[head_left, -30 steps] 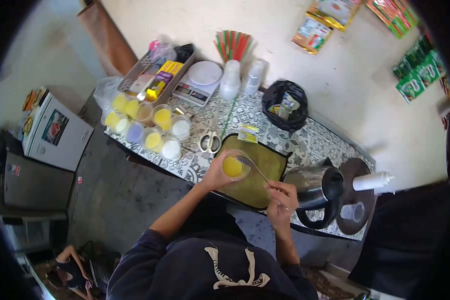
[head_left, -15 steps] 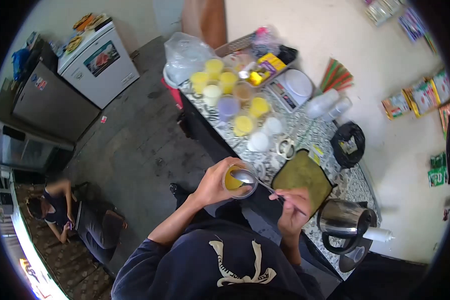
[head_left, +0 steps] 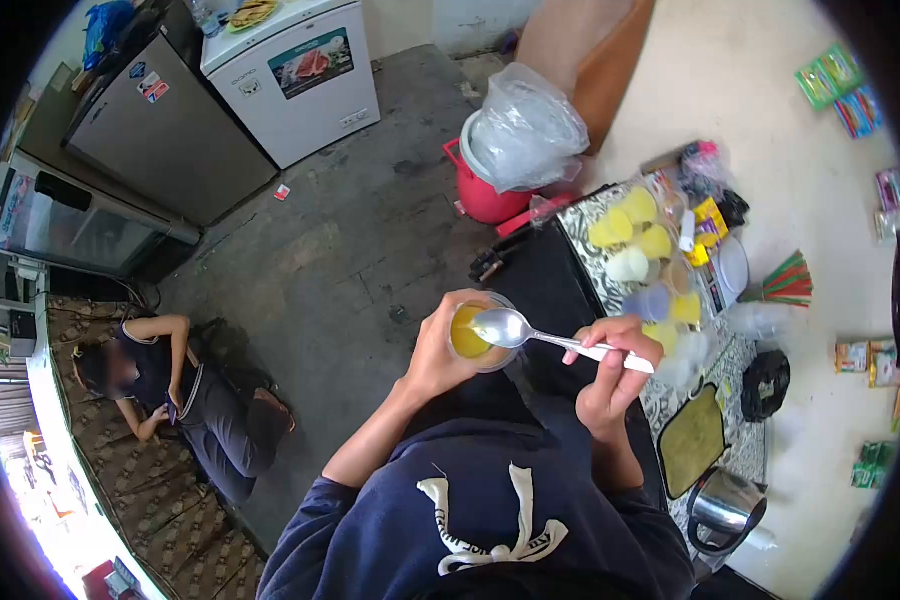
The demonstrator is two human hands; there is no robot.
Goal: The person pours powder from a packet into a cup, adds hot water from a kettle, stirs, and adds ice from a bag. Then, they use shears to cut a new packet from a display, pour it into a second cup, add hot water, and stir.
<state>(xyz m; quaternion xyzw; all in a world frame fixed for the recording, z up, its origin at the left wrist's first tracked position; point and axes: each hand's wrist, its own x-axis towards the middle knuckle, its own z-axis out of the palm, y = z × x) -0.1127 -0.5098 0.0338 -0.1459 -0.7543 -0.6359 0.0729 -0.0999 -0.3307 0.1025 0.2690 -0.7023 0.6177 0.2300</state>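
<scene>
My left hand (head_left: 443, 345) is wrapped round a clear plastic cup (head_left: 497, 300) that has yellow liquid (head_left: 467, 335) in it. Between the fingers and thumb of my right hand (head_left: 613, 372) is the handle of a metal spoon (head_left: 510, 327). The spoon's bowl lies over the cup's mouth, overlapping the yellow liquid in this view. Both hands are in front of my dark sweatshirt, left of the counter.
Several cups with yellow contents (head_left: 638, 207) stand on the patterned counter (head_left: 660, 395), near a green mat (head_left: 692, 440) and a kettle (head_left: 727, 508). A red bucket (head_left: 490, 197) is on the floor. At left, a person (head_left: 205, 400) sits on a patterned sofa.
My view has swung left, so the counter now appears farther right. The spoon has turned flatter, its bowl still at the cup. Both hands keep their hold.
</scene>
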